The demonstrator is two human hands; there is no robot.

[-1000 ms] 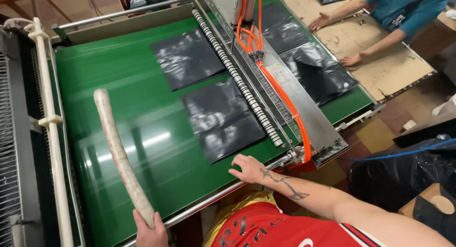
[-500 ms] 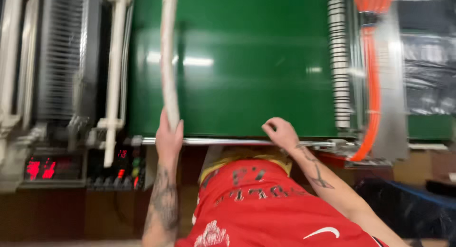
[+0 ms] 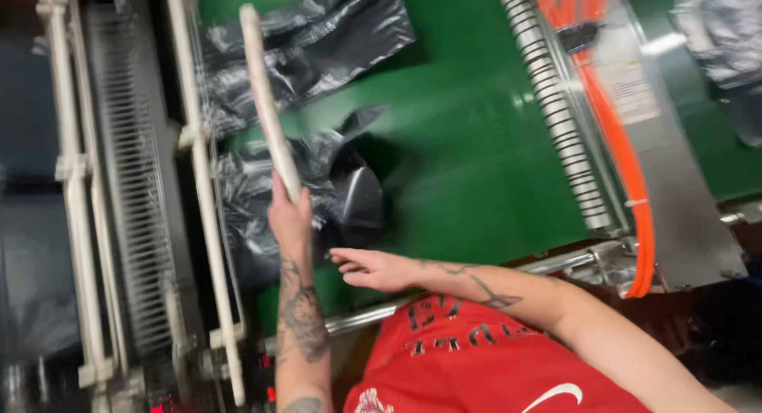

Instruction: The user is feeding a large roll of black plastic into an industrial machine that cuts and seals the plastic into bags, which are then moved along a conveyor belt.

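We are looking down on a green conveyor belt (image 3: 476,143) gleaming under overhead light, with white rails (image 3: 75,183) running left and an orange cable (image 3: 619,143) lying right.

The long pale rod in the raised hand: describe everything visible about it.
The rod is long, thin and off-white, with a slightly rough, wrapped-looking surface; its material cannot be told for sure. It stands nearly upright in the picture, leaning a little to the left at its rounded top end. The left hand grips its lower end with the fingers closed around it, so that end is hidden. It is held above crumpled black plastic bags lying on the green belt. Motion blur softens its edges.
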